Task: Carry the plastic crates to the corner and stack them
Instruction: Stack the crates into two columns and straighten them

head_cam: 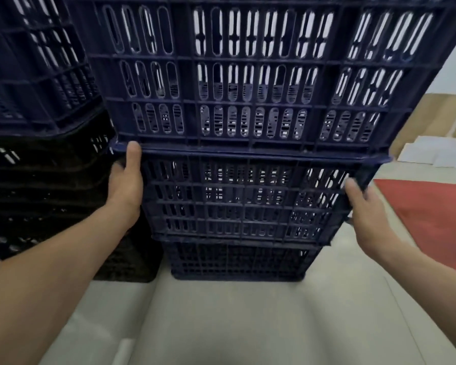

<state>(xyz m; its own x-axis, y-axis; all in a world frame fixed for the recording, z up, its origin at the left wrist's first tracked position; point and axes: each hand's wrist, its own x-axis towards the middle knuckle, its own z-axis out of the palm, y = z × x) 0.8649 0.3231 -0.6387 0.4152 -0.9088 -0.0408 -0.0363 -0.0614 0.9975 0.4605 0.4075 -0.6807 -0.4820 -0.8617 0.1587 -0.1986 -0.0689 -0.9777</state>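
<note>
Each hand clasps one end of the middle crate [242,196] in a blue stack of three on the floor [221,325]. The left hand [125,185] wraps the left corner, thumb up at the rim. The right hand [366,214] hooks its fingers round the right edge, probably to square the stack. The top crate [248,75] rests above, the bottom crate [237,259] below. Through the slots all look empty. Black crates [37,193] stand just beside.

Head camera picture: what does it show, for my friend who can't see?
A person's left hand and right hand grip the sides of the middle crate in a stack of three dark blue crates on a pale floor. Another stack, blue over black, stands to its left; a red mat lies right.
</note>
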